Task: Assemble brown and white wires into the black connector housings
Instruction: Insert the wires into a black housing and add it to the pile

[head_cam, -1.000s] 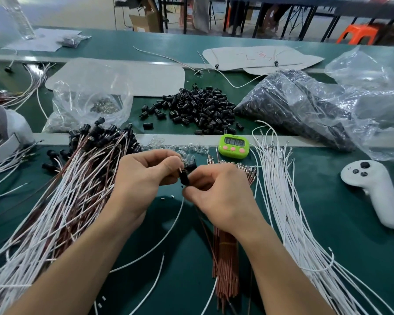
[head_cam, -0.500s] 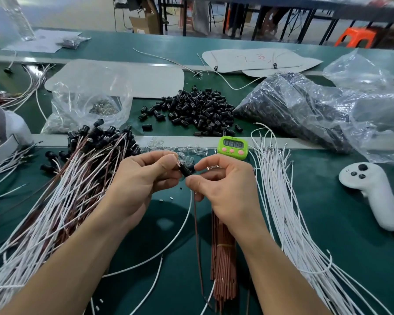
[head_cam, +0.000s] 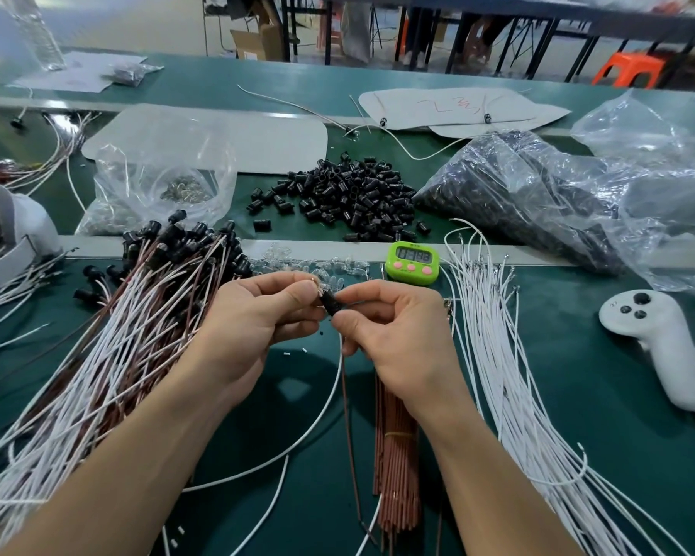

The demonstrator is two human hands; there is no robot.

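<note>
Head view, left to right: the finished wire pile (head_cam: 129, 327) lies at the left. The left hand (head_cam: 257, 319) and right hand (head_cam: 394, 339) meet at the fingertips, both pinching one black connector housing (head_cam: 330, 303). Its long axis tilts up-left to down-right. Below it hang a brown wire (head_cam: 348, 415) and a white wire (head_cam: 318, 419). The loose white wires (head_cam: 498, 355) lie well apart at the right.

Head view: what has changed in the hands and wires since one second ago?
The right hand rose from the brown bundle, pinching one brown wire that now hangs below the black housing. The left hand still pinches that housing, and the white wire still loops down. The timer and controller stayed put.
</note>
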